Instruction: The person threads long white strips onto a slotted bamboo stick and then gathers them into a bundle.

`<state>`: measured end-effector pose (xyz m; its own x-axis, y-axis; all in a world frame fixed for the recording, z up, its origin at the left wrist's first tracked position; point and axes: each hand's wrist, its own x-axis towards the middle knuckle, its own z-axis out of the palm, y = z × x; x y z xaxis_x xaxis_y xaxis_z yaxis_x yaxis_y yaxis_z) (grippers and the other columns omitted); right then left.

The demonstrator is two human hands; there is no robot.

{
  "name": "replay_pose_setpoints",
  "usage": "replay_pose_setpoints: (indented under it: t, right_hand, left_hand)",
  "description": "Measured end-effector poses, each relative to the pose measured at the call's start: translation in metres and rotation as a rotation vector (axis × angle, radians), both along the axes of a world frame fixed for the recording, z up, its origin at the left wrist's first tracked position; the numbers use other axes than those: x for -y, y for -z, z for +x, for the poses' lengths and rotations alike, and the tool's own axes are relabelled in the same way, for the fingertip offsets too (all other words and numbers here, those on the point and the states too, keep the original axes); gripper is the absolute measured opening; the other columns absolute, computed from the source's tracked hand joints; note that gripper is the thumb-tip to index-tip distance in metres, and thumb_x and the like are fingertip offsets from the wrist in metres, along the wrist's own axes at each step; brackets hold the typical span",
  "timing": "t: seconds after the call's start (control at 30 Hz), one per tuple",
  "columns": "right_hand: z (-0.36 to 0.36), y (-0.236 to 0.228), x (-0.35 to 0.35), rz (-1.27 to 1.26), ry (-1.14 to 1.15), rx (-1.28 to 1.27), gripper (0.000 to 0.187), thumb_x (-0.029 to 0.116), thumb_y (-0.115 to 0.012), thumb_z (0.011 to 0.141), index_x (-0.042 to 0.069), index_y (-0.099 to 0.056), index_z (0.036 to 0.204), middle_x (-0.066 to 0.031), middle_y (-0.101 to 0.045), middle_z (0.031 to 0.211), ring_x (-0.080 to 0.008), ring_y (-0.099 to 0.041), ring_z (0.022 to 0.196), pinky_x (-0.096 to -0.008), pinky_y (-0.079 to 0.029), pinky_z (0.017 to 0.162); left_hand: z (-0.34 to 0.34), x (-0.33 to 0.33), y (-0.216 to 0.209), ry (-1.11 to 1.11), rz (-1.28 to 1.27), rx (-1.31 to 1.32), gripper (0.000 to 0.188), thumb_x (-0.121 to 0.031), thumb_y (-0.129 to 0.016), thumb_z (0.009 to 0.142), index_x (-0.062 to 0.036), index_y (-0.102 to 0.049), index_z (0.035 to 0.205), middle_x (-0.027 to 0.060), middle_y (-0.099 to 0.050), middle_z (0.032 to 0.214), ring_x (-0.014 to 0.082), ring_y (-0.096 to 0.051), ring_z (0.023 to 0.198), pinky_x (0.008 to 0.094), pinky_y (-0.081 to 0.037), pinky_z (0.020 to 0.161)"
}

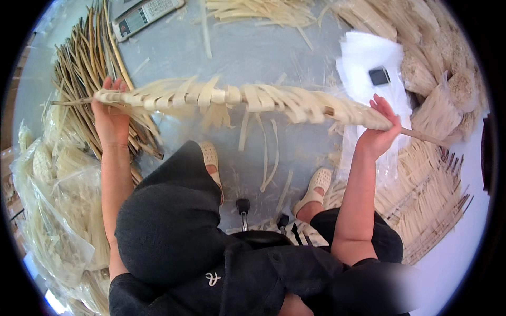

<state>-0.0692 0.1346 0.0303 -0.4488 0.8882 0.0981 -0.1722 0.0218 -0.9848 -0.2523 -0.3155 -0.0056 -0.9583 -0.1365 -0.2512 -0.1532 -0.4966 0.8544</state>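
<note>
A long thin wooden stick wound with pale, flat, ribbon-like strips (213, 96) spans the view before me, nearly level. The strips loop over most of its length, and some hang loose below. My left hand (113, 118) grips it near the left end, fingertips showing above it. Toward the other end, my right hand (377, 138) is closed round it, some fingers raised. Bare stick juts out past both hands. Behind my left hand lies a heap of bare brown sticks (79, 63). Beyond my right hand are white sheets (363, 60) with a small dark phone-like device (378, 77) on them.
A scale (145, 18) stands at the far left, near loose strips (258, 10). Plastic bags of strips (66, 195) lie at left, with more bundles (443, 105) at far right. Strip-covered sticks (416, 200) lie at right. Loose scraps litter the grey floor (253, 58).
</note>
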Motion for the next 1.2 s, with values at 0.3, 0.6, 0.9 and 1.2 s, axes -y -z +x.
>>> replay_pose_setpoints:
  t: [0.3, 0.6, 0.9, 1.2]
  right_hand:
    - [-0.022, 0.034, 0.023, -0.019, -0.187, 0.111, 0.045, 0.032, -0.034, 0.095, -0.003, -0.062, 0.101, -0.0134, -0.064, 0.101, -0.0208, -0.056, 0.1, -0.0334, -0.039, 0.093]
    - [0.002, 0.118, 0.026, 0.028, -0.358, 0.448, 0.043, 0.03, -0.033, 0.091, -0.001, -0.062, 0.095, -0.0134, -0.064, 0.093, -0.0191, -0.058, 0.087, -0.0354, -0.038, 0.092]
    - [0.002, 0.056, 0.044, 0.202, -0.482, 0.034, 0.042, 0.03, -0.044, 0.088, -0.003, -0.056, 0.11, -0.0143, -0.058, 0.116, -0.0231, -0.053, 0.108, -0.0356, -0.04, 0.095]
    - [-0.002, 0.059, 0.072, 0.041, -0.449, 0.052, 0.044, 0.034, -0.043, 0.09, -0.001, -0.053, 0.115, -0.0159, -0.056, 0.116, -0.0233, -0.054, 0.106, -0.0347, -0.042, 0.094]
  left_hand:
    - [-0.009, -0.019, 0.0, 0.078, -0.026, -0.101, 0.042, -0.033, -0.039, 0.095, 0.0017, -0.055, 0.114, 0.0174, -0.058, 0.117, 0.0295, -0.049, 0.118, 0.0405, -0.037, 0.102]
    - [-0.002, -0.016, 0.1, 0.218, -0.1, 0.183, 0.051, -0.044, -0.027, 0.097, -0.0024, -0.057, 0.101, 0.0157, -0.062, 0.106, 0.0281, -0.055, 0.102, 0.0375, -0.039, 0.094]
    - [0.008, -0.051, 0.029, 0.358, 0.039, -0.169, 0.057, -0.051, -0.03, 0.095, -0.001, -0.058, 0.1, 0.0213, -0.057, 0.116, 0.0299, -0.053, 0.112, 0.0442, -0.038, 0.1]
    - [0.02, -0.069, 0.051, 0.527, 0.157, -0.063, 0.062, -0.057, -0.032, 0.092, -0.0027, -0.056, 0.11, 0.0192, -0.049, 0.129, 0.0287, -0.046, 0.121, 0.0422, -0.033, 0.104]
